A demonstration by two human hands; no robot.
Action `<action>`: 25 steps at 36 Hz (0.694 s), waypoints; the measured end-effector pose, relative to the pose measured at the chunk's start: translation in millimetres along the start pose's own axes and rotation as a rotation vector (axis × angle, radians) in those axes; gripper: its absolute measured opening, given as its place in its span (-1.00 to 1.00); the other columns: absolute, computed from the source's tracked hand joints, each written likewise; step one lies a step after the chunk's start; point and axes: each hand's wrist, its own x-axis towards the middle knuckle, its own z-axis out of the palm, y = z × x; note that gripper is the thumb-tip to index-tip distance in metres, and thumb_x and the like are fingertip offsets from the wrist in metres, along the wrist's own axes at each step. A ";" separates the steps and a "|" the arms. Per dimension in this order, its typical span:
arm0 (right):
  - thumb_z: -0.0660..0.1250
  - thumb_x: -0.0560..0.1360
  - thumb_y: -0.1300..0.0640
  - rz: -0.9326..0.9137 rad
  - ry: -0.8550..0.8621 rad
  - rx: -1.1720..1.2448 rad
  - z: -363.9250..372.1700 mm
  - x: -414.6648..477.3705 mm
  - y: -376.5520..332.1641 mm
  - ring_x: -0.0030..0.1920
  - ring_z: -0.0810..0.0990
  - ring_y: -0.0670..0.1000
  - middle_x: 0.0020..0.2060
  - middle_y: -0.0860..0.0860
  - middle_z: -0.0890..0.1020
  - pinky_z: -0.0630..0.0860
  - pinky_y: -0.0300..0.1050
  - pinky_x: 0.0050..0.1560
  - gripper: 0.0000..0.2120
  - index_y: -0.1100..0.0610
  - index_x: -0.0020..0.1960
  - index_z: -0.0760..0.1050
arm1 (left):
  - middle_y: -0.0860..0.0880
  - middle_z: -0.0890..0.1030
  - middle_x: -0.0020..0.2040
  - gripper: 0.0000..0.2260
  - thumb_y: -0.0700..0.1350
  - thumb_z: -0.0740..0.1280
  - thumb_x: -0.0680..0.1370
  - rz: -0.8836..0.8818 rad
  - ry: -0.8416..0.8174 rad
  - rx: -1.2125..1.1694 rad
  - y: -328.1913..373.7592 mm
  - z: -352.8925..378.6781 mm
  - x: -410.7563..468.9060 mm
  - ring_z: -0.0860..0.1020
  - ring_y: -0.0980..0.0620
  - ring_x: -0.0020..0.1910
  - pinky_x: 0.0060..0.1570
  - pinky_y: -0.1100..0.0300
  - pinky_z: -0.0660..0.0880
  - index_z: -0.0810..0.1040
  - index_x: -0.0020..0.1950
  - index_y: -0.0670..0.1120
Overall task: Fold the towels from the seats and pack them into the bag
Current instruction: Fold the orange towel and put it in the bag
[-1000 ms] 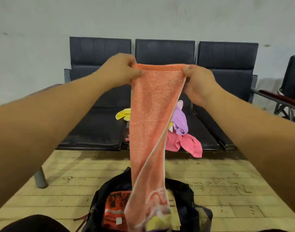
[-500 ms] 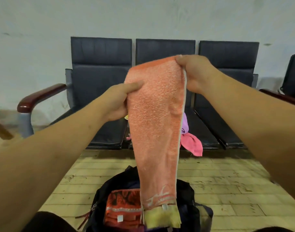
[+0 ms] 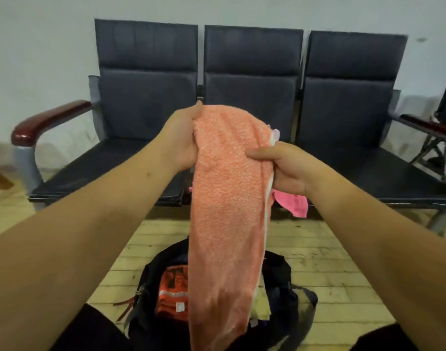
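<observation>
A long orange towel point(image 3: 227, 203) hangs folded lengthwise in front of me. My left hand point(image 3: 181, 140) grips its upper left edge near the top fold. My right hand point(image 3: 285, 168) grips its right edge a little lower, thumb across the front. The towel's lower end dangles over an open black bag point(image 3: 280, 295) on the floor, which holds a folded dark-orange towel point(image 3: 171, 295). A pink towel point(image 3: 295, 203) lies on the middle seat point(image 3: 325, 158), mostly hidden behind the orange one and my right hand.
A row of three dark seats point(image 3: 146, 102) stands against the white wall, with a red-brown armrest point(image 3: 44, 122) at the left end and another at the right point(image 3: 429, 127). Another chair's frame point(image 3: 442, 153) shows at far right. The floor is pale brick point(image 3: 330, 269).
Both hands have come down from head height with the towel. The right hand slid from the top corner to lower on the right edge, and the top now drapes over in a fold.
</observation>
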 end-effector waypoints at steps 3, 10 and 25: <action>0.49 0.38 0.28 -0.052 0.079 0.158 -3.3 11.3 0.8 0.21 0.64 0.24 0.25 0.27 0.60 0.54 0.21 0.27 -0.28 0.22 0.49 0.32 | -0.08 0.67 -0.19 -0.46 0.28 0.12 0.61 -0.132 -0.143 0.047 -17.6 -11.0 -6.7 0.67 -0.02 -0.27 -0.19 0.11 0.55 0.61 0.14 -0.16; 0.35 0.57 0.24 -0.057 0.212 0.281 -18.4 19.4 11.2 0.21 0.64 0.20 0.23 0.28 0.61 0.52 0.19 0.29 -0.75 0.26 0.23 0.49 | -0.05 0.72 0.05 -0.54 0.03 0.46 0.37 -0.242 -0.190 0.387 -91.3 -44.8 -16.1 0.68 -0.04 0.05 0.10 -0.01 0.58 0.58 0.22 -0.11; 0.16 0.59 0.19 0.184 0.215 0.571 -56.9 28.3 54.1 -0.06 0.70 0.14 -0.02 0.14 0.67 0.65 0.04 0.02 -0.76 0.26 0.12 0.53 | -0.11 0.73 -0.13 -0.77 -0.09 0.32 0.53 -0.183 -0.036 -0.019 -92.2 -30.3 0.3 0.71 -0.03 -0.14 -0.17 0.07 0.64 0.61 0.10 -0.19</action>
